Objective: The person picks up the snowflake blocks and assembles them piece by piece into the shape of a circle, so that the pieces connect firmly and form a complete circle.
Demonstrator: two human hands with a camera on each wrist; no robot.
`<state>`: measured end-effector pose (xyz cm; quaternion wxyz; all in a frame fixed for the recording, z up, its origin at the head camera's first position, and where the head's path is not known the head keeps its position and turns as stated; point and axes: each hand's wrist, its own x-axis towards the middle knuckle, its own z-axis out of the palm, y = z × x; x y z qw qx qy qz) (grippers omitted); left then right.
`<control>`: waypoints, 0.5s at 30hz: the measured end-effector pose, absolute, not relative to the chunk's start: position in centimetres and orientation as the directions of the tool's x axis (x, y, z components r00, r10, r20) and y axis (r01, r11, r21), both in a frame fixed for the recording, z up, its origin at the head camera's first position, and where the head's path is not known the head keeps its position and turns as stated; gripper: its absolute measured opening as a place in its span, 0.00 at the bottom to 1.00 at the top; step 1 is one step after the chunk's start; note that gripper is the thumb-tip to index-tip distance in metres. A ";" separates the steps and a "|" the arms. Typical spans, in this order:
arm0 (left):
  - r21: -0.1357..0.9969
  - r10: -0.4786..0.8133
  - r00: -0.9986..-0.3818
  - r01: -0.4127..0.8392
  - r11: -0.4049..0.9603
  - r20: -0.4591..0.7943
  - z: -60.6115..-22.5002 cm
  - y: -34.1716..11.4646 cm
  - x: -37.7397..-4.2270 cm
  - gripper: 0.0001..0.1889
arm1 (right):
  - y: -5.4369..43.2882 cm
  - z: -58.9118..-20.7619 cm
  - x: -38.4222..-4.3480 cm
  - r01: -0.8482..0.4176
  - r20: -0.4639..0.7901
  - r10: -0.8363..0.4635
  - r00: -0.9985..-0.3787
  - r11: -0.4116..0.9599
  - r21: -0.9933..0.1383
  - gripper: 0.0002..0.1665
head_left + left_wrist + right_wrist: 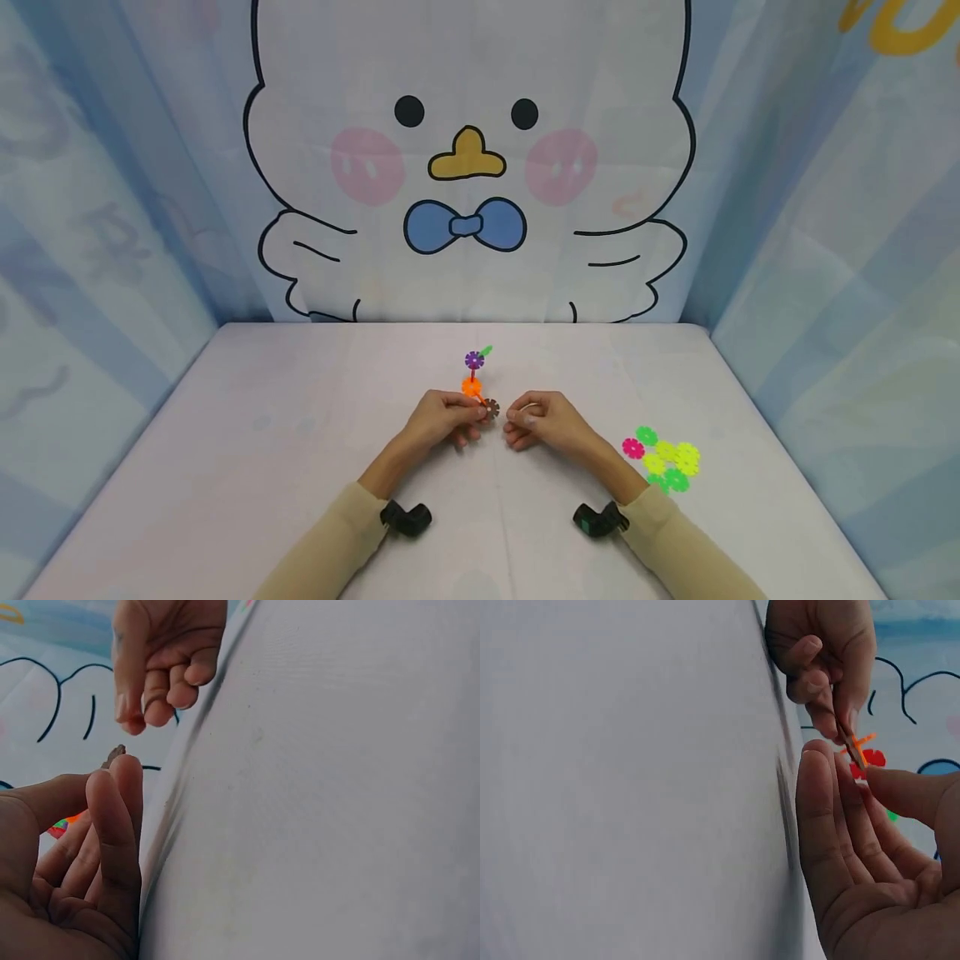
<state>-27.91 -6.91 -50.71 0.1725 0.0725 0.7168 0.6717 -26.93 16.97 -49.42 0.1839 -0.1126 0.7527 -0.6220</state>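
My left hand (446, 417) pinches a brown notched disc (492, 408) between thumb and forefinger. From that disc a linked chain runs away over the table: an orange disc (471, 386), a red one seen on edge, a purple disc (474, 360) and a green disc (486, 351) at the far end. Just right of the brown disc is my right hand (543, 421), its fingers loosely bent and thumb apart from them, with nothing showing between. In the right wrist view the right thumb lies close to the brown disc's edge (845, 739), and a red disc (875, 758) shows behind.
A loose group of notched discs lies on the table beside my right forearm: a pink disc (633, 448), several yellow discs (686, 458) and green discs (676, 480). The white table (300, 500) ends at a printed cloth backdrop (465, 283), with cloth walls on both sides.
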 end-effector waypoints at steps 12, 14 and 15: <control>0.989 0.320 -0.937 -0.118 0.088 -0.140 -50.9 -7.9 -29.5 0.12 | 23.6 -48.3 -28.0 -0.180 -0.053 -0.418 -0.907 0.499 -0.848 0.10; 0.990 0.316 -0.940 -0.110 0.085 -0.132 -50.9 -8.1 -29.6 0.12 | 24.9 -48.0 -27.9 -0.195 -0.049 -0.414 -0.909 0.527 -0.828 0.10; 0.990 0.316 -0.940 -0.109 0.086 -0.131 -50.9 -8.2 -29.6 0.12 | 25.5 -47.8 -27.8 -0.197 -0.051 -0.410 -0.911 0.540 -0.818 0.10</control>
